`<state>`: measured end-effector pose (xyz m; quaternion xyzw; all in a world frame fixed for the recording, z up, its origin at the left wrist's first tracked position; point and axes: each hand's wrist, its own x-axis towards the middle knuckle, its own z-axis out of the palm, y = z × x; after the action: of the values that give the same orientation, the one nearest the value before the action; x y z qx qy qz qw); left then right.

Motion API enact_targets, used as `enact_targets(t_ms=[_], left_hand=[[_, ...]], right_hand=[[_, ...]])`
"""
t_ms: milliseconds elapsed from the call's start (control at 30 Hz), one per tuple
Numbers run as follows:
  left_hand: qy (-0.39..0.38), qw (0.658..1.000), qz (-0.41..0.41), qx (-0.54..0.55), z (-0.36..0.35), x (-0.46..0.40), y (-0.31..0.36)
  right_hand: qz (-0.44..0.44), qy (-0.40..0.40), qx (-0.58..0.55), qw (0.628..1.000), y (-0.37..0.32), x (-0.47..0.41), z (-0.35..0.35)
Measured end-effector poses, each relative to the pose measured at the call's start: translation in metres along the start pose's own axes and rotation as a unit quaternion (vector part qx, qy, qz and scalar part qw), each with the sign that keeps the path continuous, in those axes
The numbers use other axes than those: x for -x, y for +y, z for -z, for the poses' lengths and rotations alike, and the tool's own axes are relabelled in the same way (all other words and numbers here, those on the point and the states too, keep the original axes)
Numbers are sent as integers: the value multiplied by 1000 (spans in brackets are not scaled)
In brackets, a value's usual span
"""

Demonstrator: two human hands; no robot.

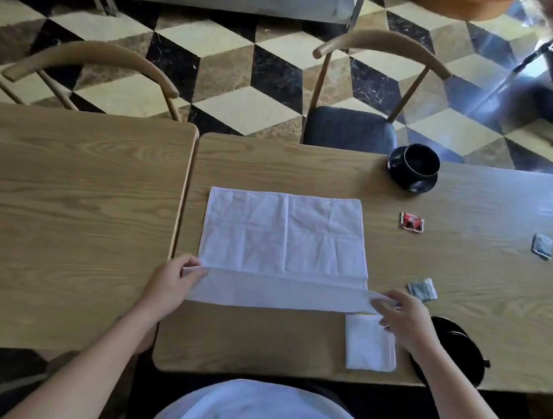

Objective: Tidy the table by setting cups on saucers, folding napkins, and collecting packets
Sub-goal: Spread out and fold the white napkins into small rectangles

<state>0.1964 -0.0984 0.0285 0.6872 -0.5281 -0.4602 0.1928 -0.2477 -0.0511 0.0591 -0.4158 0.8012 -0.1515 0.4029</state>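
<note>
A large white napkin [284, 234] lies spread on the right-hand table, its near edge lifted and turned over. My left hand [170, 283] pinches the near left corner and my right hand [404, 318] pinches the near right corner. A smaller folded white napkin [370, 345] lies under my right hand, by the table's front edge. A black cup [416, 161] stands on a black saucer [415, 185] at the far side. A red packet [411, 222] and two grey packets [542, 245] [424, 289] lie loose to the right.
A black dish [459, 350] sits at the front right, partly behind my right arm. A second wooden table [60, 219] adjoins on the left with a narrow gap. Two wooden chairs [369, 82] stand beyond the tables on a chequered floor.
</note>
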Motion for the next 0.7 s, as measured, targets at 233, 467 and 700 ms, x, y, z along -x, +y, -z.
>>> enact_targets(t_ms=[233,467,700], left_hand=[[80,992,46,81,10,-72,41],[100,979,119,131,1,-131,46],[122,976,131,122,-8,-184,51]], right_hand=[[-6,7,-81,997,-49,-78,25],[-13,-4,-51,999,-73,-159,20],[-65,-24,-101,993,-83,-214,10]])
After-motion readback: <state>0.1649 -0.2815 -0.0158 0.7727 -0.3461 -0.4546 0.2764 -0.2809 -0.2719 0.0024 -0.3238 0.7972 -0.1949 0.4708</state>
